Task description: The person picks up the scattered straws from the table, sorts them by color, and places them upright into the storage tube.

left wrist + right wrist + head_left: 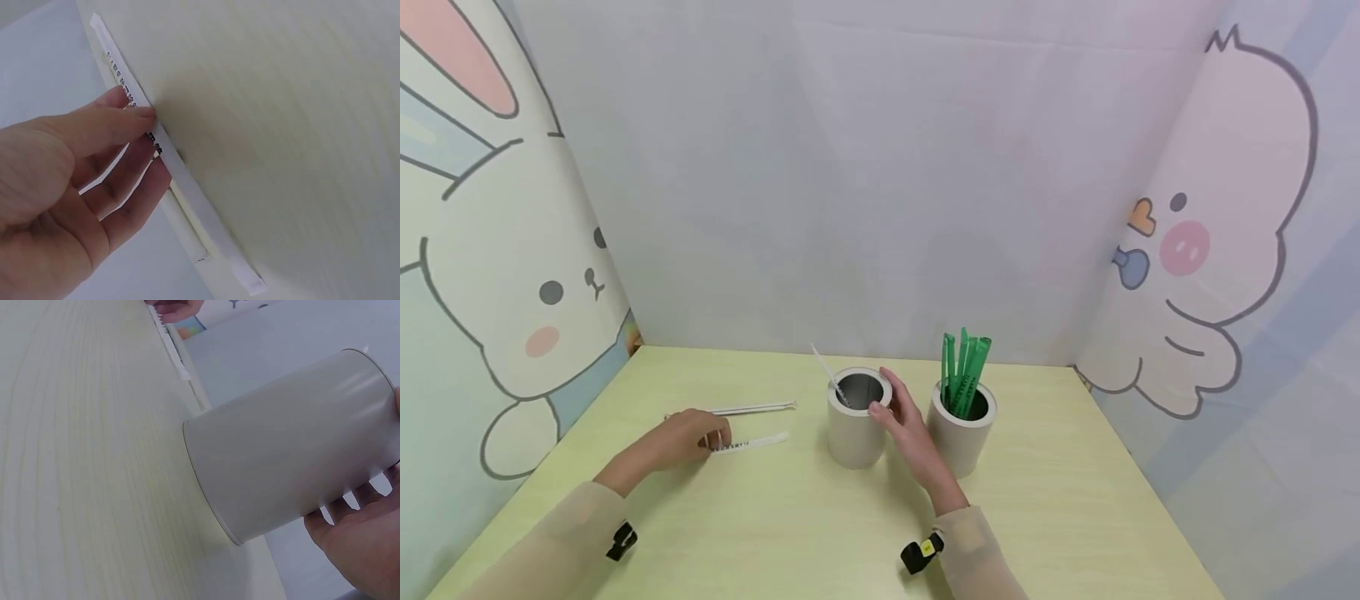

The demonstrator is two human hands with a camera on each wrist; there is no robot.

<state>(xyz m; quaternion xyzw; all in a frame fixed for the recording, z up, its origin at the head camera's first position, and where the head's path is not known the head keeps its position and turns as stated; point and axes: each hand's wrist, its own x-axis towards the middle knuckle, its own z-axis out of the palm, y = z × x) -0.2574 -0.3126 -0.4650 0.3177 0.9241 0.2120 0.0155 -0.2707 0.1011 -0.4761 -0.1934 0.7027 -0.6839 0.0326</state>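
Note:
My left hand [681, 440] pinches a white paper-wrapped straw [195, 190] with dark print, thumb on top and fingers beneath, low over the table. Just behind it in the head view lies another white wrapped straw [756, 409]. My right hand [916, 437] holds a light grey cylindrical holder [855, 440] by its right side, thumb and fingers round the rim. That holder stands upright on the table, and one thin white straw [823, 364] leans out of its left side. In the right wrist view the holder [290, 447] fills the middle.
A second grey holder [958, 446] stands close to the right of my right hand, with several green-wrapped straws [964, 375] upright in it. The pale wooden table [760, 533] meets a plain cloth backdrop [850, 183] behind, and cartoon-printed cloth hangs on both sides.

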